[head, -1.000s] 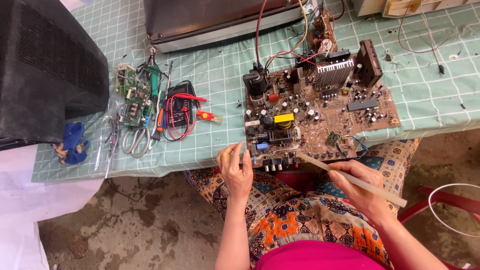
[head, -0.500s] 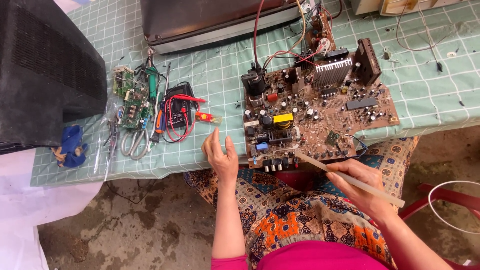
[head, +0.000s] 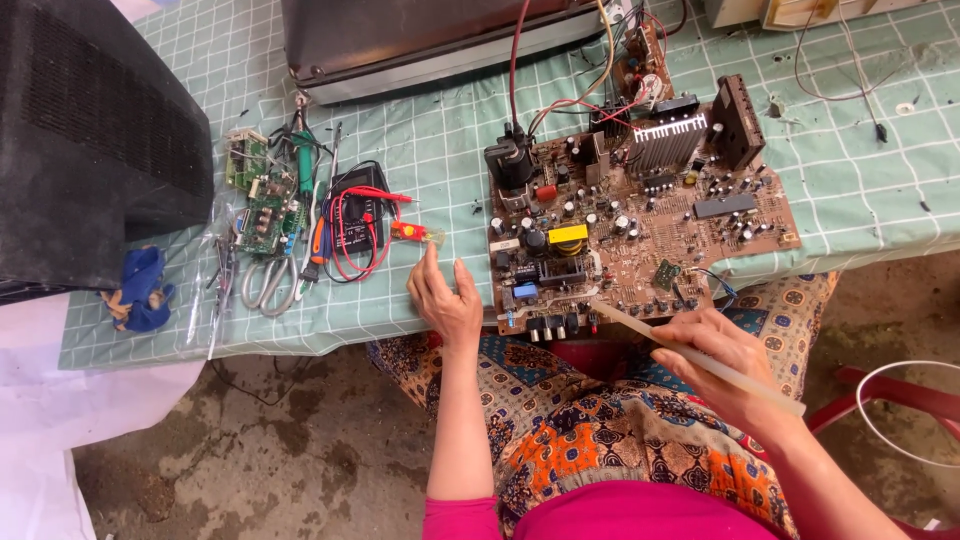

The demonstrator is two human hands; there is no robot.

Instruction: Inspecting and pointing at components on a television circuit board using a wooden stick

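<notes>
Circuit board (head: 630, 225) overhanging table edge (head: 300, 345); bare cloth between board and multimeter (head: 355, 225). Left hand (head: 445, 300) spread flat there, fingertips near red probe (head: 415, 233), holding nothing. Right hand (head: 725, 365) clamped on pale stick (head: 700, 358), tip touching board's front edge.

My left hand (head: 445, 300) stretches forward, palm down, fingers loosely spread. My right hand (head: 722, 362) is curled closed, forearm angled in.

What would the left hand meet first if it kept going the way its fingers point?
Most likely the small red and yellow tool lying on the checked tablecloth; the left hand has its index fingertip almost at it, though contact is unclear.
</notes>
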